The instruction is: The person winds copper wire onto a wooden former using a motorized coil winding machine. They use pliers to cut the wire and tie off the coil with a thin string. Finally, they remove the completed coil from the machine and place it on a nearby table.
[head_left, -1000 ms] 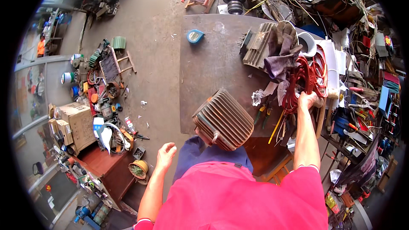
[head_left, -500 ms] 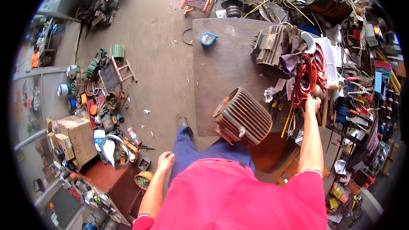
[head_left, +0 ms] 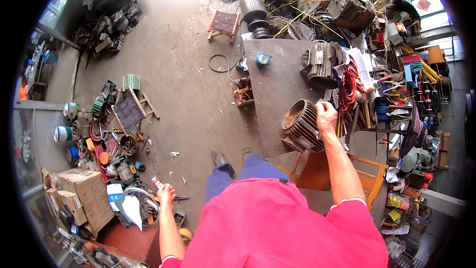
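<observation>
My right hand (head_left: 326,118) is over the right side of the table, its fingers curled closed; what they hold, if anything, is hidden. Just to its left, a ribbed, rusty-brown motor housing (head_left: 308,128) lies on its side near the table's front edge, its round opening facing up and left. Beyond the hand is a coil of red wire (head_left: 350,88). My left hand (head_left: 166,194) hangs away from the table at the lower left, fingers loosely bent and slightly apart, with nothing visible in them. A red-and-white tube (head_left: 156,182) shows right behind its fingertips.
On the dark table (head_left: 275,82) are a blue round tape measure (head_left: 263,59) and a second finned motor housing (head_left: 320,64). A wooden chair (head_left: 367,181) stands at the near right. Cardboard boxes (head_left: 87,196) and a woven stool (head_left: 129,109) are on the left, among loose parts.
My right hand has left the red wire coil and come left beside the motor housing. The view has shifted, bringing my body away from the table. My left hand has swung outward to the left.
</observation>
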### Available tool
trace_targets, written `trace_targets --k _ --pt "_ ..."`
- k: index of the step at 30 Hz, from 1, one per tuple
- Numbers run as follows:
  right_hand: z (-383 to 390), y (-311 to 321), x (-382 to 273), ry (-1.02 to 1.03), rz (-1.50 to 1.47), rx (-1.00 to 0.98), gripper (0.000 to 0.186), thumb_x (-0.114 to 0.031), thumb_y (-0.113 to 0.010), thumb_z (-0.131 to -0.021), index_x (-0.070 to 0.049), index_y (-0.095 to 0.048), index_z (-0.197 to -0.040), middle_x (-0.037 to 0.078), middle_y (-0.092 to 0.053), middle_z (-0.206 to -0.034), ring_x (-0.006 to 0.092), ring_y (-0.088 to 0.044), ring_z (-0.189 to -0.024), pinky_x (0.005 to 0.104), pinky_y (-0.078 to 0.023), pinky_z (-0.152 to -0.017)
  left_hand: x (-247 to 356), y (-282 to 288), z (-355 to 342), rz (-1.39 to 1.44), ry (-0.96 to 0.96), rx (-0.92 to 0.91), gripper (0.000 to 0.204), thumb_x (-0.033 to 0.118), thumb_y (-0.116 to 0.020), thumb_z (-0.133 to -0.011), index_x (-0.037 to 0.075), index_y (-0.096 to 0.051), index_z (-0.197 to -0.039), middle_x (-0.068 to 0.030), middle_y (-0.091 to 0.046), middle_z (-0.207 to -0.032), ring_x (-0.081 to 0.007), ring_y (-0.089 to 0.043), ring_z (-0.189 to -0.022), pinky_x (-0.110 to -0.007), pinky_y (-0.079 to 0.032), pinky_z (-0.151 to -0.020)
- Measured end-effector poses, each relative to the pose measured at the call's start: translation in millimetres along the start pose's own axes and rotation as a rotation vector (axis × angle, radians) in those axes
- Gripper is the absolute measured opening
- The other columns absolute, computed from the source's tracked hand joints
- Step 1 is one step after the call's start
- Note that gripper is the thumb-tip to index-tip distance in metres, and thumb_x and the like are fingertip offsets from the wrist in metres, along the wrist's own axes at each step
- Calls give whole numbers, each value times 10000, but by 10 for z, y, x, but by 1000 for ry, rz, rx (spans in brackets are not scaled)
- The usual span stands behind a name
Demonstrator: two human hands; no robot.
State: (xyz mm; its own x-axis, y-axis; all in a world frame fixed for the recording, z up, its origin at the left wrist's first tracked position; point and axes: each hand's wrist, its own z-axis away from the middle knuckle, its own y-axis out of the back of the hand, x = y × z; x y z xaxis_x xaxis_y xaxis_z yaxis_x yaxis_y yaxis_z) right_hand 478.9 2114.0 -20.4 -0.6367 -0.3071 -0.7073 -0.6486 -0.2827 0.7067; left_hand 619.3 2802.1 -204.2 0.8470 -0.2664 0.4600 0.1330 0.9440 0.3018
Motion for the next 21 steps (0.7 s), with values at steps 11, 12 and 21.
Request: trace_targets --k 11,12,21 --pt "-216 -1683 -339 -139 213 -322 625 -237 -705 -850 -15 -493 -1393 215 -599 -1309 325 -575 -1247 409 -470 -1051 -421 96 135 -9 -44 -181 167 160 -708 -900 12 -709 -979 -63 -725 -916 -151 -674 -838 -308 -559 -760" --pt "-293 -1843 -382 -132 264 -328 669 -242 -723 -845 -15 -468 -1421 226 -574 -1351 336 -549 -1287 416 -454 -1078 -354 75 136 -57 -111 -207 163 156 -704 -903 18 -703 -988 -63 -722 -914 -156 -674 -830 -311 -560 -754" --pt "-1573 -3064 -906 -318 379 -265 826 -328 -766 -791 -205 -383 -1512 183 -284 -1567 438 -372 -1394 564 -421 -1085 1461 -16 -436 -417 -228 -232 158 127 -668 -927 64 -656 -1072 -65 -694 -896 -200 -666 -765 -342 -563 -697"
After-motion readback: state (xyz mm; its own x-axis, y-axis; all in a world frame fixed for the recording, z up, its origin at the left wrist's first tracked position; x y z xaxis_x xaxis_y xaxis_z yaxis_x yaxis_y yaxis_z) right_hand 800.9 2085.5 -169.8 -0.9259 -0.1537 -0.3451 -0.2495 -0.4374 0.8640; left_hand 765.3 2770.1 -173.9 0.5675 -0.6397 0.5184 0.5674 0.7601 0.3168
